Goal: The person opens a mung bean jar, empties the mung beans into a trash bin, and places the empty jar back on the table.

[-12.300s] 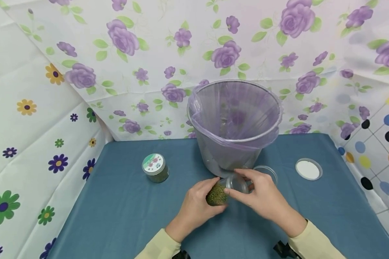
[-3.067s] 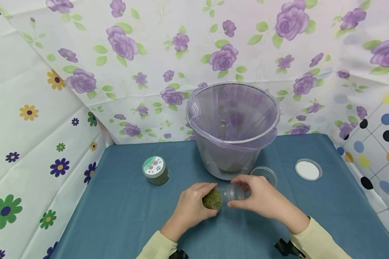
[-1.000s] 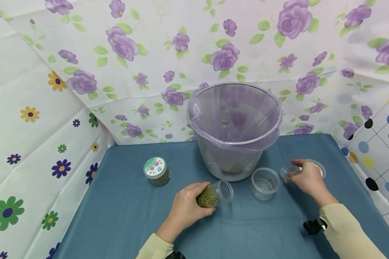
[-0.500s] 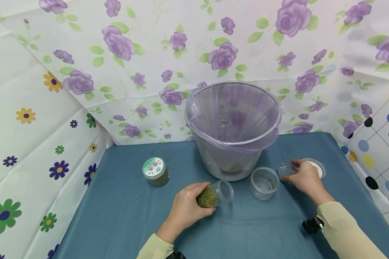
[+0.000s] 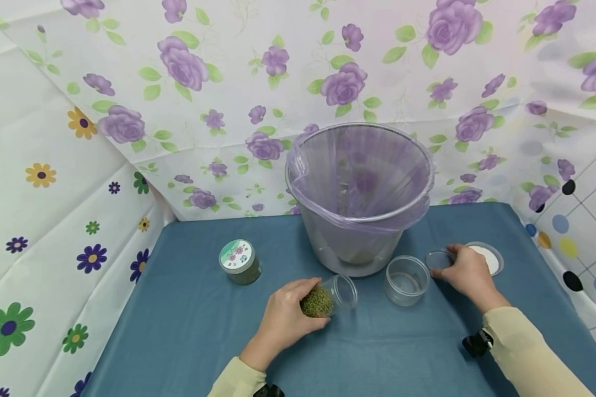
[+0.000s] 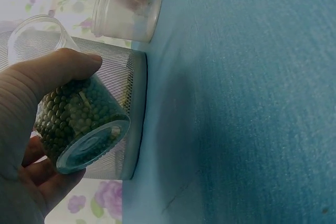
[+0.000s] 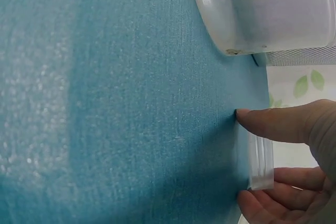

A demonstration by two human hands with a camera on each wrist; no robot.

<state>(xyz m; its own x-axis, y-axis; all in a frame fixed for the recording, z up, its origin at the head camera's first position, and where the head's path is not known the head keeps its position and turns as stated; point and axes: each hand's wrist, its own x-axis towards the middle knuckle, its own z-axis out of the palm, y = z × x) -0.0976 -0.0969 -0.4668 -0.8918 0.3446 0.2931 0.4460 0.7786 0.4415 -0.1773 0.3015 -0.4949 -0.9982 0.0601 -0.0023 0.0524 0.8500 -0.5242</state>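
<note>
My left hand (image 5: 285, 311) grips a clear plastic jar of green mung beans (image 5: 318, 301), tilted so its uncapped mouth points up and to the right. In the left wrist view the thumb lies across the bean jar (image 6: 86, 111) and fingers reach round its far side. Over at the right, my right hand (image 5: 469, 274) pinches a clear round lid (image 5: 438, 259) at its edge, low over the table. Thumb and fingertips are at opposite ends of the clear lid (image 7: 261, 163) in the right wrist view. An uncapped clear jar (image 5: 406, 284) stands between the hands.
A mesh waste bin (image 5: 350, 242) with a purple liner stands at the back centre. To its left is a capped jar (image 5: 239, 262) with a flowered label. A white-centred lid (image 5: 489, 258) lies beyond my right hand. Patterned cloths surround the blue table.
Both hands were together at the bean jar; my right hand has moved away to the right with the clear lid. The lid now sits flatter. My left hand has shifted slightly left, keeping the jar.
</note>
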